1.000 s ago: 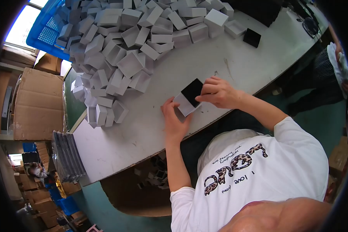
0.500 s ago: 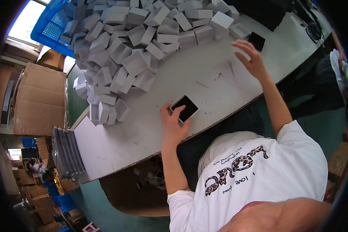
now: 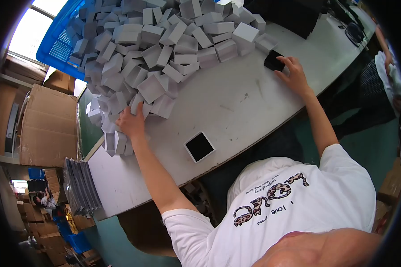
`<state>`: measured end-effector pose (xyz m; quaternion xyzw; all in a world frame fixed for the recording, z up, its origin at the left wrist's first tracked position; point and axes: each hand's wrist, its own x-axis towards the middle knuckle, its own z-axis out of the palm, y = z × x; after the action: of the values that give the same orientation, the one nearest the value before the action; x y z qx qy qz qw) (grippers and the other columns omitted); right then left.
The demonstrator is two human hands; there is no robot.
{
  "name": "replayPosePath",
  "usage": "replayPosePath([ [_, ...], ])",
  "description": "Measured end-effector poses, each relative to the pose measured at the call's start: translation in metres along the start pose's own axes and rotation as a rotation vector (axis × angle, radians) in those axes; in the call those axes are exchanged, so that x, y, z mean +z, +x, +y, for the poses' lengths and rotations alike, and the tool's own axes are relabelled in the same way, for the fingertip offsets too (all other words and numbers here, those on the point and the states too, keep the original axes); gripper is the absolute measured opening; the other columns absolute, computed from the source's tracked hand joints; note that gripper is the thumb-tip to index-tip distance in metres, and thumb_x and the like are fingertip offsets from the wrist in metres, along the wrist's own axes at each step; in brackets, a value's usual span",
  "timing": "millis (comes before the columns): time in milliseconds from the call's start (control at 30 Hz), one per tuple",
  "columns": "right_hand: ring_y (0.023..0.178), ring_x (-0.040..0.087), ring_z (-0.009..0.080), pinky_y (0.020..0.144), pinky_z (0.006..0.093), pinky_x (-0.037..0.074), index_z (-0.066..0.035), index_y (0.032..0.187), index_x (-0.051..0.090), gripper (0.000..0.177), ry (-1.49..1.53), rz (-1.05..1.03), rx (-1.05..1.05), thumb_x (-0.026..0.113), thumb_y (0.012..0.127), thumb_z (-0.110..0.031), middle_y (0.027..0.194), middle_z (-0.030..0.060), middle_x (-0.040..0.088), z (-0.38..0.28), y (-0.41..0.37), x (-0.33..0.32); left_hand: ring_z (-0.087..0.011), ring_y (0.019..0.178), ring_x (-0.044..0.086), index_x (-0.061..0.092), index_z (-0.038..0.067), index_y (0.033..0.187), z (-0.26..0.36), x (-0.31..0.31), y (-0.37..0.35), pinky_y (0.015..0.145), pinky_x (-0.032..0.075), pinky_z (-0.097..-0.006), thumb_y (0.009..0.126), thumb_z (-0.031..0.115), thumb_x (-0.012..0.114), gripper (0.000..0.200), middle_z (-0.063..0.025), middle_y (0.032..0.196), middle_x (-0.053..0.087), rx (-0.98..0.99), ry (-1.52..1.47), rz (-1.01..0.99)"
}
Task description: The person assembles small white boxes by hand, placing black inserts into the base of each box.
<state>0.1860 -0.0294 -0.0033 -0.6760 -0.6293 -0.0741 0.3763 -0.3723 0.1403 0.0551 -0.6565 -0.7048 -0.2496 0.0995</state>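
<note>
At the near edge of the pile, my left hand (image 3: 132, 121) has its fingers around a small white box (image 3: 137, 103). My right hand (image 3: 294, 74) grips the corner of a small black block (image 3: 274, 61) with thumb and fingers, on the table beside the white boxes. Between the hands and closer to my body, a white open box with a black inside (image 3: 200, 147) lies on the table, touched by neither hand.
A large heap of white boxes (image 3: 153, 84) covers the back left of the white table (image 3: 240, 111), beside a blue crate (image 3: 53, 49). Grey sheets (image 3: 82, 187) stand at the left end. A black object (image 3: 285, 15) sits at the back. Another person (image 3: 385, 80) stands right.
My left hand has left the black-filled box and moved left to the pile. My right hand has come down onto the black block, which now stands tilted. The view has shifted slightly.
</note>
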Motion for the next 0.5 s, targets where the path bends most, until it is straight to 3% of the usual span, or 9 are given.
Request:
replayPosePath([
  [33,0.115,0.063,0.0333,0.096,0.0439,0.054,-0.008,0.116,0.071,0.034,-0.127,0.087,-0.109,0.083,0.087,-0.021,0.118,0.0123,0.067,0.001,0.002,0.000,-0.0455,0.118,0.057,0.079,0.010,0.107,-0.002,-0.001,0.001,0.102,0.047,-0.0521,0.093,0.045,0.076,0.038,-0.0150,0.120,0.069,0.019,-0.011,0.007],
  [67,0.112,0.064,0.0327,0.094,0.0434,0.054,-0.008,0.115,0.072,0.032,-0.112,0.059,-0.089,0.083,0.087,-0.021,0.117,0.0123,0.067,0.006,0.004,0.002,-0.0455,0.118,0.057,0.080,0.011,0.104,-0.004,-0.002,0.000,0.102,0.047,-0.0519,0.094,0.045,0.075,0.036,-0.0144,0.116,0.071,0.036,-0.021,0.015],
  [167,0.101,0.068,0.0309,0.088,0.0424,0.056,-0.008,0.110,0.073,0.026,-0.064,-0.007,-0.028,0.082,0.088,-0.020,0.112,0.0118,0.067,0.023,0.008,0.019,-0.0448,0.121,0.055,0.079,0.013,0.105,0.007,-0.026,-0.019,0.103,0.046,-0.0524,0.094,0.037,0.076,0.026,-0.0184,0.132,0.065,0.087,-0.161,0.102],
  [233,0.092,0.070,0.0295,0.083,0.0423,0.058,-0.008,0.106,0.075,0.020,-0.033,-0.044,0.006,0.080,0.090,-0.019,0.107,0.0108,0.068,0.032,0.008,0.025,-0.0454,0.132,0.050,0.078,0.013,0.100,0.048,-0.040,-0.058,0.106,0.044,-0.0549,0.095,0.027,0.077,0.015,-0.0226,0.150,0.051,0.203,-0.333,0.301],
  [300,0.084,0.069,0.0281,0.074,0.0396,0.056,-0.007,0.107,0.076,0.019,-0.084,0.044,-0.026,0.081,0.089,-0.012,0.100,0.0084,0.068,0.030,0.008,0.026,-0.0480,0.143,0.041,0.076,0.011,0.096,0.104,-0.056,-0.103,0.114,0.038,-0.0596,0.092,0.021,0.080,0.011,-0.0253,0.159,0.037,0.346,-0.453,0.195],
  [367,0.078,0.068,0.0263,0.068,0.0372,0.055,-0.008,0.107,0.077,0.020,-0.062,0.157,-0.105,0.080,0.088,-0.006,0.096,0.0072,0.067,0.013,0.010,0.019,-0.0506,0.147,0.037,0.073,0.011,0.092,0.132,-0.041,-0.146,0.122,0.026,-0.0645,0.090,0.019,0.081,0.011,-0.0264,0.160,0.036,0.444,-0.571,-0.069],
  [433,0.074,0.067,0.0241,0.063,0.0350,0.055,-0.010,0.108,0.078,0.022,0.035,0.295,-0.233,0.079,0.088,-0.002,0.095,0.0070,0.066,-0.039,0.010,-0.001,-0.0432,0.146,0.040,0.075,0.010,0.089,0.147,-0.022,-0.180,0.120,0.032,-0.0573,0.088,0.020,0.083,0.013,-0.0241,0.158,0.041,0.479,-0.385,-0.211],
  [500,0.074,0.066,0.0229,0.061,0.0328,0.054,-0.008,0.111,0.078,0.029,0.248,0.156,-0.421,0.081,0.083,0.002,0.093,0.0074,0.065,-0.080,-0.001,-0.004,-0.0424,0.140,0.045,0.073,0.010,0.099,0.142,-0.003,-0.190,0.118,0.034,-0.0556,0.082,0.020,0.087,0.025,-0.0220,0.151,0.048,0.456,-0.481,-0.348],
])
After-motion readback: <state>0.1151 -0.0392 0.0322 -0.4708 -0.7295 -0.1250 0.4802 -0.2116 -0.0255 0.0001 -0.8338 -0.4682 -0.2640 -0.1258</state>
